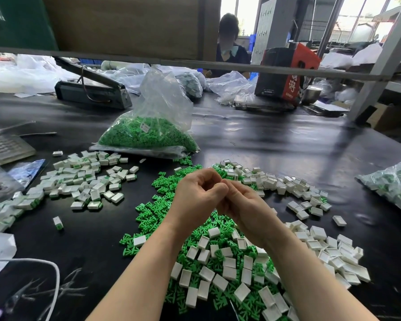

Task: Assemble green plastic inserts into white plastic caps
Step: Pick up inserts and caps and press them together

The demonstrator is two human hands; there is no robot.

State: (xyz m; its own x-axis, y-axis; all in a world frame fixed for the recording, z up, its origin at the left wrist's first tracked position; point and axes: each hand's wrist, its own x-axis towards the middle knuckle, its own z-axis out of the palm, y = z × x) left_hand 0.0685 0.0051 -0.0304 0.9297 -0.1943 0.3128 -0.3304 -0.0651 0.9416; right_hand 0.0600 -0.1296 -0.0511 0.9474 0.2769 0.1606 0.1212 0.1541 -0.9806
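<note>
**Hands together over the parts pile, grip contents hidden**

Your left hand [198, 193] and right hand [239, 205] are raised above the black table [276, 140], pressed against each other at the fingertips. Fingers on both are curled in tight. Whatever sits between them is covered by the knuckles, so I can't tell if you're holding a cap, an insert, or both.

Parts layout:
- Loose green inserts [158, 209] spread under and just ahead of your hands.
- Empty white caps [232, 272] mixed on top of the green near your forearms, with more trailing off to your right [287, 184].
- Finished pieces [83, 181], white with green showing at one end, heaped on your left, apart from the raw parts.
- Clear bag of green inserts [148, 133] sits upright behind the pile, mouth open.
- Another bag of white-and-green pieces [394, 181] at the far right edge.

A person [229, 42] sits across the table, beside a red and black box [285, 72].
</note>
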